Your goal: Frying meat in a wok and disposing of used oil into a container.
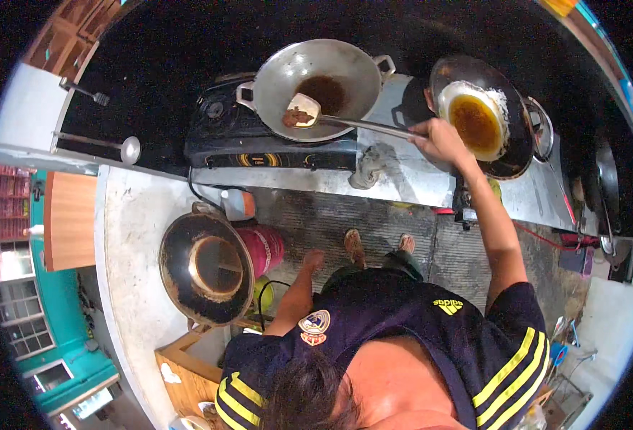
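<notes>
My right hand (439,138) grips the handle of a metal spatula (367,125). Its blade hangs over the near left side of a grey metal wok (279,70) and carries a lump of brown food (296,116). Dark brown contents (324,94) lie in the wok's bottom, partly behind the blade. Just beyond my right hand sits a dark wok (451,72) with brownish-yellow liquid (475,123). My left hand (314,259) hangs low by my side, apart from the counter; its fingers are too blurred to make out.
The grey wok rests on a black gas stove (225,129). A crumpled grey cloth (367,167) lies at the counter's front edge. To my left, another blackened wok (174,263) stands near a pink gas cylinder (263,247). A ladle (130,150) hangs at the far left.
</notes>
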`<control>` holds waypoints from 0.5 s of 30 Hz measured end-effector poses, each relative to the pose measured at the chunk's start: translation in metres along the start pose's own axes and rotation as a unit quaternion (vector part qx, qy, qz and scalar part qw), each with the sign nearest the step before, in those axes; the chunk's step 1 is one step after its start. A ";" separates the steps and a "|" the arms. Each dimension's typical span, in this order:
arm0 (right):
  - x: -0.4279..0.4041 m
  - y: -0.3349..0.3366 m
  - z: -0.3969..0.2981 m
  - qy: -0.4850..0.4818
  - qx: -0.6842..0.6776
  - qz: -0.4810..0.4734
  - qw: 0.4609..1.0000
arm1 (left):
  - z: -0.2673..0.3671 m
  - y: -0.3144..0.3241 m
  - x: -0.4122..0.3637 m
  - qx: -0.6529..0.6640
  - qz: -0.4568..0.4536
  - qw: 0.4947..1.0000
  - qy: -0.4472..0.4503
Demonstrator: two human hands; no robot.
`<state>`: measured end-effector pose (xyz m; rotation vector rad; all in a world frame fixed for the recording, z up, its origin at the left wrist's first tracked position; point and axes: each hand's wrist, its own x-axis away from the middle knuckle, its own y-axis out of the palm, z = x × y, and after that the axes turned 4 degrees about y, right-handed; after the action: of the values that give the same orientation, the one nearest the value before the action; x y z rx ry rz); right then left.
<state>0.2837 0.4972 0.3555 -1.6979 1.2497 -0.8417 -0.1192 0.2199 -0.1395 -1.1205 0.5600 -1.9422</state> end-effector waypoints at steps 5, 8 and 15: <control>-0.027 -0.014 0.018 0.023 -0.015 -0.063 0.998 | 0.041 -0.026 0.005 0.315 -0.051 0.931 -0.174; -0.026 -0.002 0.037 0.078 -0.071 -0.110 0.988 | 0.096 -0.043 0.014 0.449 -0.032 0.851 -0.271; -0.004 -0.018 0.043 0.104 -0.208 -0.103 0.967 | 0.035 0.011 -0.019 -0.063 -0.142 0.988 -0.017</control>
<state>0.3274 0.5134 0.3542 -2.1457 1.4875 -0.9461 -0.0785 0.2293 -0.1390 -1.3722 0.5353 -2.1481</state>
